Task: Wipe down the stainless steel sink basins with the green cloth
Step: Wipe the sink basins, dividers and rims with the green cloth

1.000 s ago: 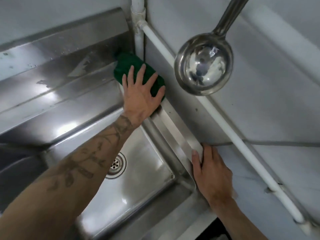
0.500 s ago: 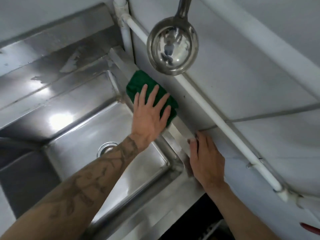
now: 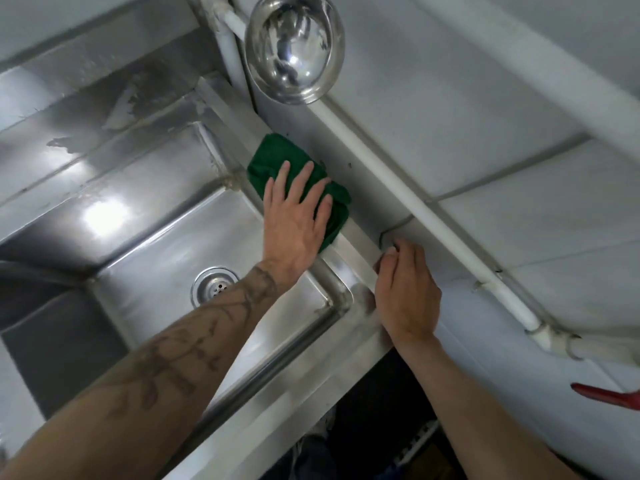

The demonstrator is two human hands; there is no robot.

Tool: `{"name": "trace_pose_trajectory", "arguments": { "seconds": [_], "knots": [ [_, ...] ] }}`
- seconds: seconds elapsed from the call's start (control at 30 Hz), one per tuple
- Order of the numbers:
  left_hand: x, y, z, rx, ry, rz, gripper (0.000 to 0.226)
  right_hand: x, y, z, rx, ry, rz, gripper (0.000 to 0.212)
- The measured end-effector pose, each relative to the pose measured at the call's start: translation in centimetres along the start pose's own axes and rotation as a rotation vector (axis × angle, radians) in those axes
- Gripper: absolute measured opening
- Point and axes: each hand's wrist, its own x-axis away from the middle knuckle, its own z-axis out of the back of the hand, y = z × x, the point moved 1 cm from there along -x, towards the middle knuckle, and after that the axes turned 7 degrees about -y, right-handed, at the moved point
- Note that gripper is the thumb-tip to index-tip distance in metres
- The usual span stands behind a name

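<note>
On the sink's flat rim (image 3: 356,251), where it meets the white wall, the green cloth (image 3: 273,157) lies bunched, just beside the basin's (image 3: 166,237) far corner. The left hand (image 3: 294,220) presses down on it with straight, spread fingers, palm flat, its tattooed forearm crossing over the basin. The right hand (image 3: 407,292) rests on the same rim nearer the person, fingers bent at the rim's edge against the wall; whether it actually grips the edge cannot be told. A round drain (image 3: 214,285) sits in the basin floor. A steel ladle (image 3: 294,50) hangs above the cloth, in front of a white pipe (image 3: 398,188) running along the wall.
</note>
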Motion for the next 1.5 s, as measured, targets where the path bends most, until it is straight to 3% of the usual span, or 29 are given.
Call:
{"name": "trace_pose_trajectory", "arguments": {
  "seconds": [0.1,0.23,0.4,0.47,0.57,0.6,0.7,0.73,0.8,0.93,1.03,1.13,1.3,1.4,1.5],
  "knots": [
    [4.3,3.5,-1.8,0.096,-0.042,-0.139,0.044,0.2,0.0,0.6,-0.157,-0.047,0.032,0.044],
    [6.7,6.5,-2.0,0.299,-0.164,-0.182,0.046,0.7,0.4,2.9,-0.411,-0.1,0.038,0.051],
    [9.6,7.2,0.1,0.45,-0.553,-0.417,0.041,2.1,1.0,6.0,-0.374,-0.164,0.238,0.048],
    [11.8,7.1,1.1,0.571,-0.498,-0.329,0.038,2.1,0.8,6.6,-0.348,-0.187,0.295,0.047],
    [15.7,5.6,1.8,0.611,-0.091,0.079,0.034,2.2,-0.1,6.1,-0.158,-0.237,0.456,0.045],
    [17.0,4.9,1.5,0.542,-0.051,0.217,0.035,2.5,-0.2,5.4,0.005,-0.3,0.542,0.049],
    [19.9,4.1,-0.1,0.253,-0.312,0.387,0.049,3.2,1.5,3.8,0.411,-0.449,0.7,0.066],
    [20.5,4.0,-0.6,0.189,-0.362,0.396,0.052,2.8,2.1,3.7,0.422,-0.442,0.689,0.066],
    [21.0,4.0,-1.0,0.168,-0.304,0.39,0.05,1.8,2.5,3.6,0.355,-0.391,0.592,0.063],
    [21.2,3.9,-1.4,-0.003,-0.318,0.355,0.035,4.2,0.9,1.6,0.274,-0.253,0.394,0.063],
    [21.5,4.0,-1.1,-0.044,-0.364,0.33,0.03,7.7,0.3,0.6,0.276,-0.274,0.449,0.077],
    [21.6,4.2,-1.0,-0.084,-0.362,0.325,0.032,6.1,1.6,1.3,0.294,-0.299,0.554,0.068],
    [21.3,4.0,-1.5,-0.076,-0.33,0.425,0.045,3.5,2.1,2.1,0.228,-0.232,0.481,0.06],
    [21.2,4.1,-1.3,-0.099,-0.333,0.407,0.036,7.4,0.6,0.4,0.162,-0.17,0.387,0.061],
    [21.4,4.0,-1.4,-0.087,-0.319,0.392,0.027,10.1,0.1,-0.4,0.141,-0.216,0.479,0.06]
  ]
}}
